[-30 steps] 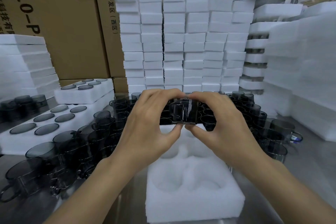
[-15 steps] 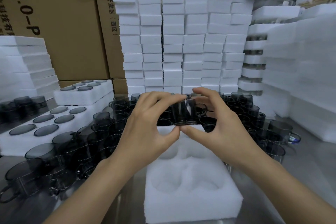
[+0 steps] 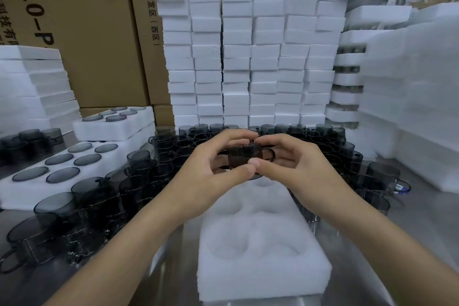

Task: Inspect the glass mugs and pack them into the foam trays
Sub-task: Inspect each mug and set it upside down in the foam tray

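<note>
Glass mug (image 3: 244, 155) pinched between left hand (image 3: 211, 169) and right hand (image 3: 298, 164); we judge this the inspection step, with seating in the foam tray (image 3: 260, 285) next.

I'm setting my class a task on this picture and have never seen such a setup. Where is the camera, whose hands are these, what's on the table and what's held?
There is no machine: a person works with bare hands. The camera sits on their head, looking forward and down, so the arms enter from the bottom. The left hand and right hand together pinch one dark glass mug above a white foam tray whose visible hollows are empty. Many loose mugs stand on the table around it. At left lie filled trays; behind are foam blocks and cartons.
</note>
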`<state>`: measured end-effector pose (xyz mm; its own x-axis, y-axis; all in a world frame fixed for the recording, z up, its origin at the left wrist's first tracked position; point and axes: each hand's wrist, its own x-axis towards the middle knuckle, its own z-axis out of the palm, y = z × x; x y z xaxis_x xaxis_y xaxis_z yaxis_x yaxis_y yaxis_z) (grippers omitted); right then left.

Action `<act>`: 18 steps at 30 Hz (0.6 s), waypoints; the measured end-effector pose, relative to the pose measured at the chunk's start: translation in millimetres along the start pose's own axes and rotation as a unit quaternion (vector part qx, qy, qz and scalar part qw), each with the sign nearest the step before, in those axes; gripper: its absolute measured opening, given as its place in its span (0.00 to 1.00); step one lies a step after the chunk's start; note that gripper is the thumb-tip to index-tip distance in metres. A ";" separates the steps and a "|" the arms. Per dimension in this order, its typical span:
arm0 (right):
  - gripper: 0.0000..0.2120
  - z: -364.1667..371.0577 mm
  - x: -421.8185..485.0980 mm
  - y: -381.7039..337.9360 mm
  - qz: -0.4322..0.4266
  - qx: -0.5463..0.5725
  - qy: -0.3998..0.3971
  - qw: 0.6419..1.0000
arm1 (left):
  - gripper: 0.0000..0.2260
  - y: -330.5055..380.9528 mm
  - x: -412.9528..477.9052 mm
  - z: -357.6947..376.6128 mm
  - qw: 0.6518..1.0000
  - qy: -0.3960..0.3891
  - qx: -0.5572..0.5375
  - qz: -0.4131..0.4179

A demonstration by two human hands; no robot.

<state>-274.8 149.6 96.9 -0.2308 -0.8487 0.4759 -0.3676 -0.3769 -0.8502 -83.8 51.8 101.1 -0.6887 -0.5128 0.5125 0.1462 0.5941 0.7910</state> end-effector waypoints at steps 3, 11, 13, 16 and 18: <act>0.20 0.3 1.0 2.8 0.017 -0.023 -0.005 1.000 | 0.20 -4.5 2.4 -2.6 0.998 0.058 -0.024 -0.023; 0.19 -11.5 4.8 17.4 0.051 -0.136 0.079 0.986 | 0.25 -27.4 5.0 -19.3 0.979 0.122 0.141 -0.081; 0.17 -11.7 3.8 20.1 0.053 -0.176 0.048 0.982 | 0.27 -28.7 4.4 -21.6 0.978 0.089 0.165 -0.092; 0.14 -7.4 1.1 22.9 0.059 -0.230 0.005 0.971 | 0.27 -30.7 3.9 -22.0 0.977 0.058 0.181 -0.092; 0.12 -3.9 0.1 24.8 0.065 -0.238 -0.008 0.969 | 0.27 -32.9 4.5 -21.8 0.981 0.049 0.167 -0.088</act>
<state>-287.5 141.7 76.7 -0.2910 -0.8844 0.3649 -0.7116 -0.0549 -0.7005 -76.3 16.5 84.6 -0.6086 -0.6726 0.4210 -0.2202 0.6529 0.7247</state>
